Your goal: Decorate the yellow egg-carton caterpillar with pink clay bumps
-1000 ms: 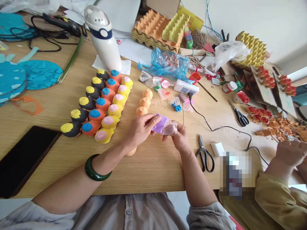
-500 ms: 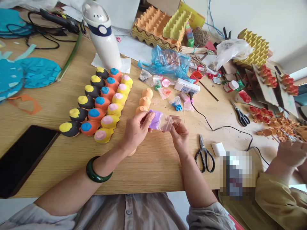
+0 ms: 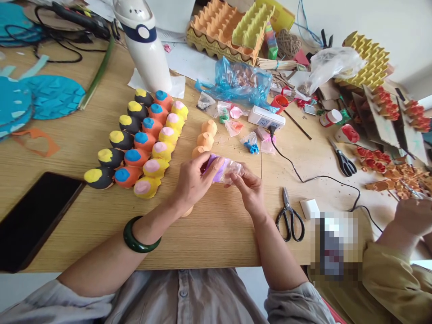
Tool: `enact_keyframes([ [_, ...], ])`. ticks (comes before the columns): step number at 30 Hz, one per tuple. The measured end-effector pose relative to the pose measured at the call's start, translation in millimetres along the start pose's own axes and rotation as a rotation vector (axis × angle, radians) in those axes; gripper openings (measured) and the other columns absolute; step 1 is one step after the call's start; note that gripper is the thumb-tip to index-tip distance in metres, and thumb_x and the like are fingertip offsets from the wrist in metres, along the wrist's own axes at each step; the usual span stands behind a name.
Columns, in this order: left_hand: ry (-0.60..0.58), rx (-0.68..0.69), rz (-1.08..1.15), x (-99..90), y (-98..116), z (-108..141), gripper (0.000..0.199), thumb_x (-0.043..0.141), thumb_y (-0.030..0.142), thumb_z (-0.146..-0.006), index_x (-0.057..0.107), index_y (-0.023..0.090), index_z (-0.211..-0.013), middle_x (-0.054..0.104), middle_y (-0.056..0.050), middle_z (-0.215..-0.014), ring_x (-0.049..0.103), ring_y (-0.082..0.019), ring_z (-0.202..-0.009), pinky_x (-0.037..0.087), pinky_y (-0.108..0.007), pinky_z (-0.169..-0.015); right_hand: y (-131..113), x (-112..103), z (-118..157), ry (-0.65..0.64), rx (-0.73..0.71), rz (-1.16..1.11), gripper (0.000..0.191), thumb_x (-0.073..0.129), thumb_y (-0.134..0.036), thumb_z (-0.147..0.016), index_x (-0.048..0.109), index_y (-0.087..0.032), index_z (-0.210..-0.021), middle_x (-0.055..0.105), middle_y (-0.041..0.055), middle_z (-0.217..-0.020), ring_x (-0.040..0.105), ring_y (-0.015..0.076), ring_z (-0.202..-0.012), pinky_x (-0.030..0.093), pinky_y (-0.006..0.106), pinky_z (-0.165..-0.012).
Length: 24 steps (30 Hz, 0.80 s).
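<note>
Bright, even, diffuse light; source not visible. White wall point(image 3: 367, 27) near blown out. Soft, short shadow under bare left hand point(image 3: 194, 182). Pale wooden tabletop point(image 3: 216, 243) bowed by wide-angle distortion toward frame edges. Square pixelated blur patch point(image 3: 334, 243) lower right; remainder sharp.

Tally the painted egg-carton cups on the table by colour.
Black cups with yellow tops: 6
Orange cups with blue tops: 6
Yellow cups with pink tops: 6
Total: 18
</note>
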State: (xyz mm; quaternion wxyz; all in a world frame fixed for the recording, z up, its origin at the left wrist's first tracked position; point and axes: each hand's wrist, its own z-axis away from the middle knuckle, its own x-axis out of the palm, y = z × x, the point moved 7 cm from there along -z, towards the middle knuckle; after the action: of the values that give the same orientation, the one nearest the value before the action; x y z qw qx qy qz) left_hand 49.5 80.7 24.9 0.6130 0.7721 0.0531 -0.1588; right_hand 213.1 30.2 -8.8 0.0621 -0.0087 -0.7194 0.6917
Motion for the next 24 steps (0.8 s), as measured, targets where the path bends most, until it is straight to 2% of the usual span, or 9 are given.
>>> enact_keyframes([
  [3, 0.056, 0.027, -0.069, -1.7, 3, 0, 0.045, 0.061, 0.043, -0.098, 0.044, 0.021, -0.062, 0.039, 0.006, -0.050, 0.035, -0.009, -0.048, 0.032, -0.023, -0.048, 2, 3, 1, -0.015, 0.037, -0.016, 0.028, 0.079, -0.050, -0.092, 0.082, -0.024, -0.084, 0.073, 0.0048, -0.110, 0.067, 0.0182, -0.089, 0.066, 0.031, -0.073],
  [5, 0.060, 0.028, -0.080, -1.4, 3, 1, 0.040, 0.059, 0.041, -0.100, 0.053, 0.021, -0.066, 0.046, 0.006, -0.053, 0.039, -0.009, -0.050, 0.034, -0.023, -0.050, 5, 4, 0, -0.048, 0.041, -0.021, 0.027, 0.077, -0.050, -0.093, 0.082, -0.024, -0.086, 0.074, 0.0056, -0.115, 0.069, 0.0215, -0.099, 0.065, 0.033, -0.081],
  [8, 0.011, 0.045, -0.104, 1.6, 3, 1, 0.029, 0.057, 0.039, -0.102, 0.068, 0.019, -0.084, 0.064, 0.002, -0.067, 0.051, -0.011, -0.058, 0.043, -0.022, -0.058, 7, 5, 0, -0.076, 0.020, -0.054, 0.027, 0.077, -0.049, -0.093, 0.082, -0.025, -0.083, 0.075, 0.0053, -0.122, 0.068, 0.0269, -0.118, 0.060, 0.039, -0.100],
  [11, 0.004, 0.072, -0.140, 0.7, 3, 0, 0.028, 0.057, 0.039, -0.103, 0.070, 0.019, -0.089, 0.071, 0.000, -0.075, 0.058, -0.012, -0.063, 0.046, -0.023, -0.064, 10, 4, 0, -0.059, 0.041, -0.156, 0.030, 0.073, -0.052, -0.094, 0.082, -0.026, -0.084, 0.076, 0.0055, -0.125, 0.069, 0.0301, -0.122, 0.059, 0.042, -0.102],
  [16, 0.026, 0.063, -0.132, -2.3, -2, -2, 0.029, 0.056, 0.039, -0.102, 0.068, 0.019, -0.087, 0.069, 0.001, -0.071, 0.058, -0.011, -0.062, 0.045, -0.023, -0.062, 22, 4, -1, -0.035, 0.137, -0.190, 0.040, 0.062, -0.059, -0.098, 0.085, -0.025, -0.098, 0.081, 0.0074, -0.117, 0.075, 0.0289, -0.110, 0.066, 0.041, -0.087],
  [19, 0.027, 0.066, -0.111, -2.6, -1, -2, 0.027, 0.055, 0.037, -0.102, 0.067, 0.019, -0.085, 0.068, 0.001, -0.071, 0.058, -0.011, -0.062, 0.045, -0.023, -0.061, 27, 5, 0, -0.029, 0.144, -0.174, 0.035, 0.071, -0.058, -0.093, 0.086, -0.026, -0.100, 0.082, 0.0039, -0.102, 0.076, 0.0229, -0.087, 0.068, 0.038, -0.080],
  [21, 0.019, 0.052, -0.080, -2.6, -1, -2, 0.026, 0.055, 0.036, -0.103, 0.068, 0.019, -0.088, 0.071, -0.001, -0.077, 0.062, -0.013, -0.067, 0.047, -0.024, -0.065, 24, 8, 2, -0.058, 0.105, -0.167, 0.031, 0.078, -0.054, -0.090, 0.086, -0.029, -0.108, 0.081, 0.0012, -0.096, 0.073, 0.0182, -0.076, 0.069, 0.036, -0.075],
  [24, 0.007, 0.031, -0.039, -2.4, 0, -3, 0.026, 0.054, 0.036, -0.104, 0.071, 0.019, -0.094, 0.077, -0.004, -0.087, 0.066, -0.014, -0.074, 0.051, -0.025, -0.071, 19, 13, 7, -0.072, 0.054, -0.100, 0.041, 0.083, -0.047, -0.089, 0.080, -0.033, -0.128, 0.080, 0.0006, -0.100, 0.071, 0.0154, -0.075, 0.069, 0.033, -0.076],
])
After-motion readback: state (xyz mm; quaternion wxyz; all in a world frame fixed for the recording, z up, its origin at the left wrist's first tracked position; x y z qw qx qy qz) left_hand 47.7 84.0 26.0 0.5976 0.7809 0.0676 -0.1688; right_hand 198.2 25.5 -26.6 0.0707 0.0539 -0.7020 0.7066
